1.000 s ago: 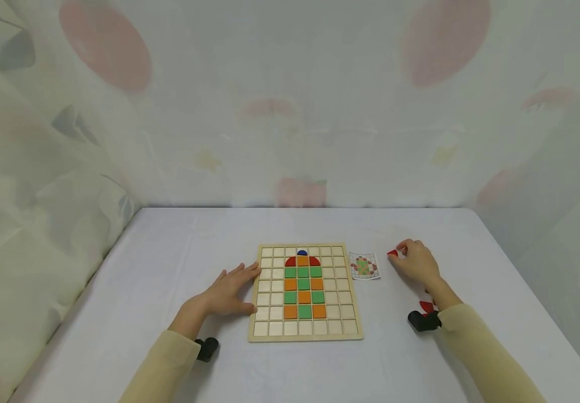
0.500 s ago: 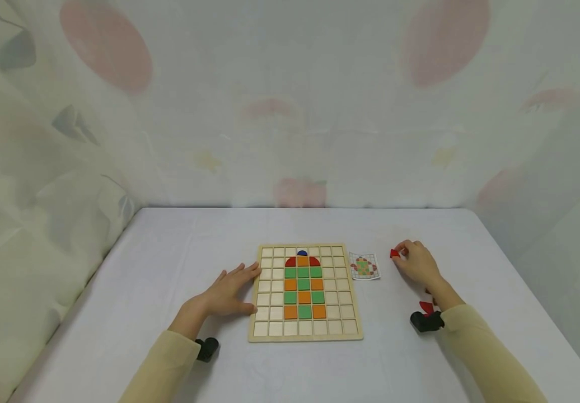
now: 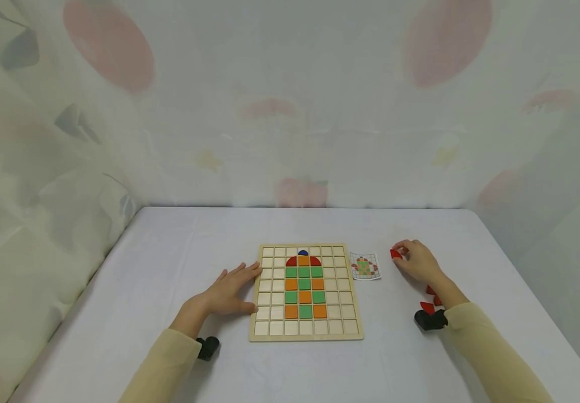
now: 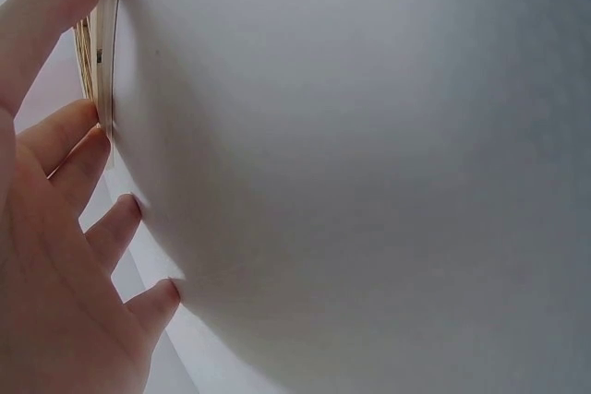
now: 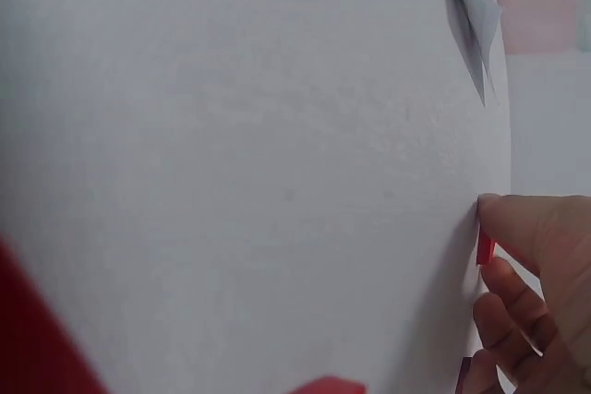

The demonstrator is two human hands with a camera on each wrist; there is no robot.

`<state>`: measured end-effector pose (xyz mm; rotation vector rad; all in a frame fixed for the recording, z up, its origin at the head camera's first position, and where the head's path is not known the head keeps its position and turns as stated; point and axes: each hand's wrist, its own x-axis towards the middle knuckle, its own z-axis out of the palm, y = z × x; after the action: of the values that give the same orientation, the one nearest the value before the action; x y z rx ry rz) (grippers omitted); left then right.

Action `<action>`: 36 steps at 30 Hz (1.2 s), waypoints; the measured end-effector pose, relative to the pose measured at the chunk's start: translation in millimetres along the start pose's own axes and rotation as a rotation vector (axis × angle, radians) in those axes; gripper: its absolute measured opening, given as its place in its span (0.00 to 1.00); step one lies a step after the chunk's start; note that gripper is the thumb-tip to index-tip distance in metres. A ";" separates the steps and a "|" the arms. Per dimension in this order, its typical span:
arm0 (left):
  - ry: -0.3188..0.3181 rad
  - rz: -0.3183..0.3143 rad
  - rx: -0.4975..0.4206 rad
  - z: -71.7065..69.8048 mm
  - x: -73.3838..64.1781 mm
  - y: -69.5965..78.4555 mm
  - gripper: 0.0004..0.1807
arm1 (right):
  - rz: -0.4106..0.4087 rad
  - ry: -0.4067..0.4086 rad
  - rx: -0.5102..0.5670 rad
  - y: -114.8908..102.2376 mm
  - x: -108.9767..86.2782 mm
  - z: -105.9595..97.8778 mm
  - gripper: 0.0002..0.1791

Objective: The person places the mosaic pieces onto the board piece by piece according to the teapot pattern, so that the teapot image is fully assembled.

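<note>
A wooden grid board (image 3: 306, 337) lies mid-table, bearing square green and orange tiles, two red rounded tiles and a blue half-round one at the top. My left hand (image 3: 227, 291) rests at its left edge with fingers spread; thumb and fingertips touch the frame, as the left wrist view also shows. Right of the board, my right hand (image 3: 418, 263) pinches a small red tile (image 3: 395, 254) between thumb and fingers. In the right wrist view that red tile (image 5: 486, 248) appears edge-on at the tabletop, partly covered by the fingers.
Beside the board's upper right lies a small printed pattern card (image 3: 364, 266), its edge curled up in the right wrist view. Several loose red tiles (image 3: 427, 307) lie by my right wrist, partly hidden by the arm. A pale cloth wall stands behind the table.
The red tile has turned in my right fingers and shifted slightly right. The right wrist has moved a little right, showing more of the loose red tiles. My left hand stays put.
</note>
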<state>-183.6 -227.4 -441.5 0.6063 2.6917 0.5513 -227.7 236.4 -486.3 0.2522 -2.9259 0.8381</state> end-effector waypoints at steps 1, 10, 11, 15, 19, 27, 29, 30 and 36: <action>-0.001 0.000 0.001 0.2 0.3 0.1 0.46 | -0.003 -0.002 0.003 -0.3 0.5 0.0 0.15; -0.004 -0.001 0.007 -0.3 1.1 0.9 0.46 | -0.028 0.018 0.017 -0.6 2.9 2.2 0.13; -0.005 -0.003 0.008 -0.2 1.3 1.0 0.47 | -0.031 0.019 0.018 -0.9 2.8 2.0 0.12; -0.005 -0.001 0.006 -0.4 1.2 1.9 0.47 | -0.023 0.019 0.017 -2.1 2.6 0.9 0.12; -0.004 0.004 -0.008 -1.4 -0.2 3.6 0.46 | -0.015 0.012 0.021 -4.1 2.4 -0.7 0.12; -0.006 0.006 -0.001 -0.6 -0.1 1.6 0.47 | -0.023 0.012 0.017 -16.6 0.2 -4.8 0.13; -0.005 0.008 0.000 -0.3 0.1 0.4 0.47 | -0.045 0.017 0.024 -22.8 -0.5 -5.4 0.12; -0.005 0.009 -0.001 -0.1 0.2 -0.2 0.47 | -0.054 0.019 0.028 -26.0 -0.7 -5.4 0.12; -0.003 0.013 -0.002 0.1 0.8 -0.2 0.47 | -0.070 0.013 0.029 -43.4 -1.7 -1.9 0.12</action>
<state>-184.2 -227.2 -441.8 0.6235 2.6856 0.5560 -218.1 201.4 -462.4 0.3478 -2.8765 0.8694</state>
